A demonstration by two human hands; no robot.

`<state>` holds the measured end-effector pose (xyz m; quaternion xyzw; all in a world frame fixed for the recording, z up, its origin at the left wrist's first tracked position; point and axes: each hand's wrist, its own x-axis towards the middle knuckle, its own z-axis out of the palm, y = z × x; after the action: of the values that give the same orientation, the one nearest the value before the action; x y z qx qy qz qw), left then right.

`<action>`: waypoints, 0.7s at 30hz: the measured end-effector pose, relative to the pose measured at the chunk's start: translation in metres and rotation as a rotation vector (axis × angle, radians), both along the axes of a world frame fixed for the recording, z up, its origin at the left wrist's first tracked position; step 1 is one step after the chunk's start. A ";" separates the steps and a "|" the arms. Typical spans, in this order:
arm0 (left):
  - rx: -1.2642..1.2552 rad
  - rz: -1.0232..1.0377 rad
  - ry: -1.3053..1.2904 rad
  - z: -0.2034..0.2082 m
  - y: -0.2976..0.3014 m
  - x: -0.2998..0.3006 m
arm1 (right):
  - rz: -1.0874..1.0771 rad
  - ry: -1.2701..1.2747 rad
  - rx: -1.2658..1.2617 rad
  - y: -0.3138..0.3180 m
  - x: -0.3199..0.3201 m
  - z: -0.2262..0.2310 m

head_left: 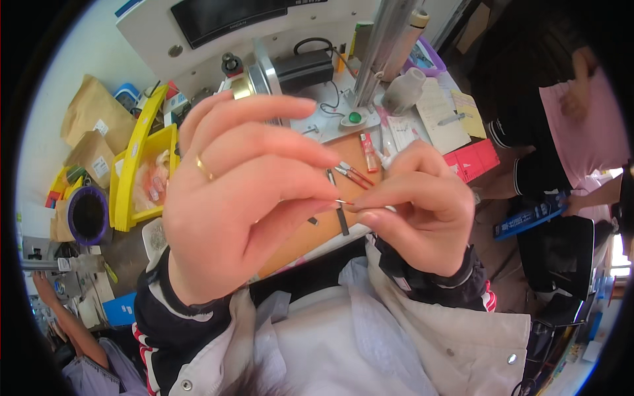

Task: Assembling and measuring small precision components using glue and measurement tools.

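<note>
My left hand (228, 188), with a gold ring, is raised over the work surface. Its thumb and index finger are pinched together while the other fingers stretch away. Opposite it, my right hand (422, 211) is curled, thumb against index fingertip. Between the two pinches runs a thin reddish piece with a shiny end (344, 202); most of it is hidden by fingertips, so its kind is unclear. Below on the brown board (290, 245) lie slim red-handled tools (355, 177), a dark flat strip (343, 222) and a red-and-white tube (368, 153).
Yellow bins (135, 165) and a purple-rimmed round bin (88, 214) stand at left. A metal post (376, 59) rises behind, near a translucent bottle (404, 91). An open notebook (436, 119) and red booklet (472, 160) lie right. Other people are on both sides.
</note>
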<state>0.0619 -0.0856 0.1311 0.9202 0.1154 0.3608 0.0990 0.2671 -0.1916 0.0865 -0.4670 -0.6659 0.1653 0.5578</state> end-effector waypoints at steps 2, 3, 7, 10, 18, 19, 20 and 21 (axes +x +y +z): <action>0.082 0.052 0.007 0.001 -0.003 -0.004 | 0.044 -0.070 -0.058 0.009 0.000 -0.002; 0.156 0.110 0.016 0.001 -0.004 -0.007 | 0.059 -0.186 -0.005 0.018 0.004 -0.006; 0.297 0.215 0.033 -0.002 -0.006 -0.017 | 0.086 -0.492 -0.119 0.057 0.035 -0.030; 0.326 0.308 0.002 -0.003 -0.002 -0.020 | -0.052 -0.542 -0.258 0.095 0.073 -0.052; 0.398 0.425 -0.050 -0.010 0.019 -0.032 | -0.297 -0.340 -0.186 0.110 0.133 -0.037; 0.391 0.411 -0.050 -0.011 0.020 -0.031 | -0.353 -0.374 -0.199 0.092 0.133 -0.031; 0.363 0.413 -0.075 -0.012 0.020 -0.031 | -0.365 -0.372 -0.212 0.073 0.136 -0.036; 0.332 0.410 -0.099 -0.015 0.021 -0.031 | -0.376 -0.389 -0.210 0.053 0.140 -0.041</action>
<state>0.0307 -0.0649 0.1165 0.8625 0.2336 0.4317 -0.1230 0.4074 -0.1386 0.0457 -0.6606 -0.6413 0.0344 0.3889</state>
